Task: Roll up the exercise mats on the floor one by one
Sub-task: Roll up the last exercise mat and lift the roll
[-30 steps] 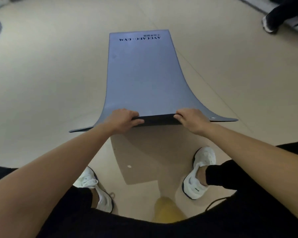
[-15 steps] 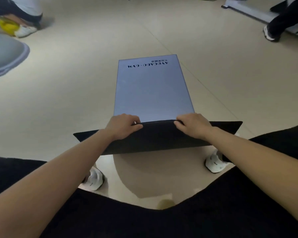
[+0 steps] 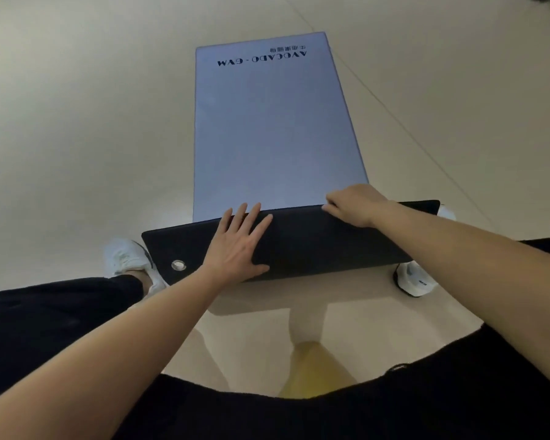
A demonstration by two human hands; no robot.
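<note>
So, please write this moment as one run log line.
step: first fold | mat: near end turned over, black side up | left hand: flat on fold | right hand: grips fold edge

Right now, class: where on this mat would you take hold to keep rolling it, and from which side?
Grip the mat along its folded-over near end, hands apart, coming from the near side; that dark flap already curls forward.

The mat (image 3: pixel 267 122) is showing a smooth, faintly sheeny grey-blue face, while its folded-over underside is looking matt black, with a shiny metal eyelet (image 3: pixel 178 265). The floor (image 3: pixel 77 122) is gleaming smooth and beige. The trousers (image 3: pixel 45 312) are looking like soft black cloth.
</note>
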